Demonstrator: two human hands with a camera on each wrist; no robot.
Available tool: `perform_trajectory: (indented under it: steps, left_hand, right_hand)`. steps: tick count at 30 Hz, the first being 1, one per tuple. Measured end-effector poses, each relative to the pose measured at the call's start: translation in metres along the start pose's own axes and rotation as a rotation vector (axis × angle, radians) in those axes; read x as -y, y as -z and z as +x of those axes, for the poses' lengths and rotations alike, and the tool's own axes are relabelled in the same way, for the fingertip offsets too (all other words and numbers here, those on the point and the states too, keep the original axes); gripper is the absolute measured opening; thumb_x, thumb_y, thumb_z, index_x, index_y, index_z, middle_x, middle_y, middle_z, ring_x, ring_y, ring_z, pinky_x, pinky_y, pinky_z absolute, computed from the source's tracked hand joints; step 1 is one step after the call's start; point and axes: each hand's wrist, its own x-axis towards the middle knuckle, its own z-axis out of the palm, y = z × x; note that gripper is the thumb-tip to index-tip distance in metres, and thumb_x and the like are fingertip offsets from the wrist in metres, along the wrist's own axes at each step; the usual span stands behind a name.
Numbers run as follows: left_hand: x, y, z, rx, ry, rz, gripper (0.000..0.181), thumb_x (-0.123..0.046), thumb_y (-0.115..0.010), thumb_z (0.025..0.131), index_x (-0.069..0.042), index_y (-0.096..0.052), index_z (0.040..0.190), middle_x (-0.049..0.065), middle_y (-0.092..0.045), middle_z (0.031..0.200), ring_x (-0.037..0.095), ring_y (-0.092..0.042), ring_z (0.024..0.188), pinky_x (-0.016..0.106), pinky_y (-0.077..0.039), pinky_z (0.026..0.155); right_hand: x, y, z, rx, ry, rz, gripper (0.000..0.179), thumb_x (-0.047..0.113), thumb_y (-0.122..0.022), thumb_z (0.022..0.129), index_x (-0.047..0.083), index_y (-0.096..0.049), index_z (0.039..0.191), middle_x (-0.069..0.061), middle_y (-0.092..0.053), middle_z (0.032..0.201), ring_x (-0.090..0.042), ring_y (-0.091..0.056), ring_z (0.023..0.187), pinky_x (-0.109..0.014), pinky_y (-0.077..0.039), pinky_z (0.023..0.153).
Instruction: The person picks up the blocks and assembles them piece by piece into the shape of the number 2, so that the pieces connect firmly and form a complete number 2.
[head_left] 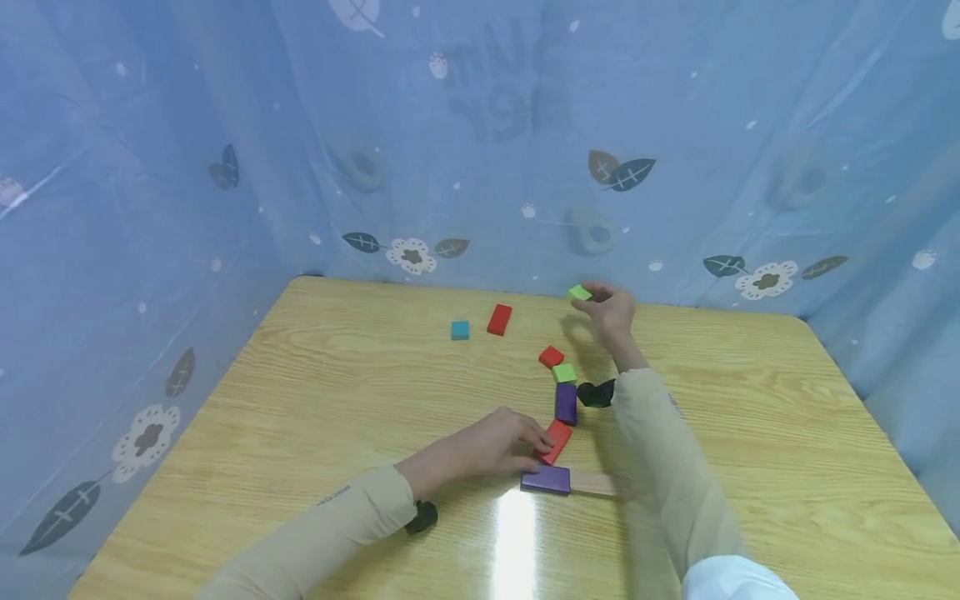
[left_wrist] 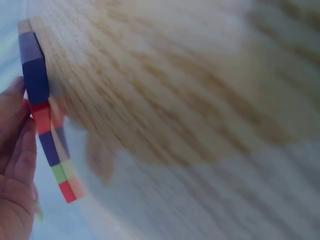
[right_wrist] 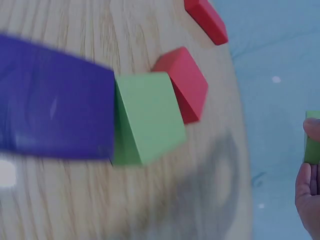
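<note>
My right hand [head_left: 613, 315] pinches a light green block [head_left: 579, 292] between thumb and fingers, raised near the table's back edge. In the right wrist view this held green block [right_wrist: 312, 145] shows at the right edge. My left hand [head_left: 495, 443] rests its fingertips on a red block [head_left: 557, 442], with the thumb at the corner of a purple block [head_left: 546, 479]. A curved row runs back from there: another purple block [head_left: 566, 403], a green block [head_left: 564, 373] and a small red block [head_left: 551, 357]. A plain wooden block [head_left: 592, 483] adjoins the front purple one.
A blue block [head_left: 460, 331] and a red block [head_left: 499, 320] lie apart at the back of the wooden table [head_left: 360, 367]. Patterned blue curtain [head_left: 495, 150] hangs behind and at both sides. Dark wrist-worn pieces show under both sleeves.
</note>
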Motion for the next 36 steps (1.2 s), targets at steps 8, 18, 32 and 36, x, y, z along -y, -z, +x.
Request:
perform_trajectory:
  steps: [8, 18, 32, 36]
  left_hand:
    - [0.000, 0.003, -0.002, 0.003, 0.021, 0.003, 0.028, -0.017, -0.072, 0.086, -0.005, -0.071, 0.111, 0.003, -0.067, 0.118, 0.011, -0.059, 0.114, 0.015, -0.040, 0.099]
    - [0.001, 0.003, -0.001, 0.011, 0.019, 0.011, 0.028, -0.017, -0.072, 0.086, -0.006, -0.071, 0.111, 0.002, -0.067, 0.118, 0.010, -0.059, 0.113, 0.015, -0.039, 0.099]
    - [0.001, 0.000, 0.000, 0.003, 0.002, 0.013, 0.026, -0.017, -0.073, 0.086, -0.006, -0.072, 0.110, 0.002, -0.068, 0.116, 0.010, -0.060, 0.112, 0.014, -0.039, 0.099]
    - [0.001, -0.001, 0.000, 0.006, 0.007, 0.013, 0.026, -0.018, -0.072, 0.087, -0.006, -0.072, 0.110, 0.001, -0.068, 0.116, 0.010, -0.059, 0.113, 0.014, -0.039, 0.099]
  right_hand:
    - [0.013, 0.007, -0.004, 0.084, 0.100, 0.062, 0.039, -0.001, -0.072, 0.083, -0.005, -0.062, 0.121, -0.022, -0.060, 0.122, -0.004, -0.055, 0.085, -0.014, -0.050, 0.075]
    - [0.033, -0.006, -0.023, 0.225, 0.225, 0.059, 0.039, -0.003, -0.072, 0.081, -0.006, -0.063, 0.119, -0.022, -0.060, 0.121, -0.026, -0.059, 0.105, -0.019, -0.052, 0.082]
    - [0.026, -0.027, -0.048, 0.512, 0.483, -0.175, 0.034, -0.012, -0.071, 0.077, -0.008, -0.066, 0.111, -0.024, -0.064, 0.116, -0.037, -0.062, 0.107, -0.040, -0.054, 0.087]
    - [0.018, -0.030, -0.049, 0.557, 0.543, -0.240, 0.033, -0.012, -0.072, 0.076, -0.008, -0.068, 0.108, -0.023, -0.065, 0.113, -0.037, -0.061, 0.107, -0.041, -0.052, 0.090]
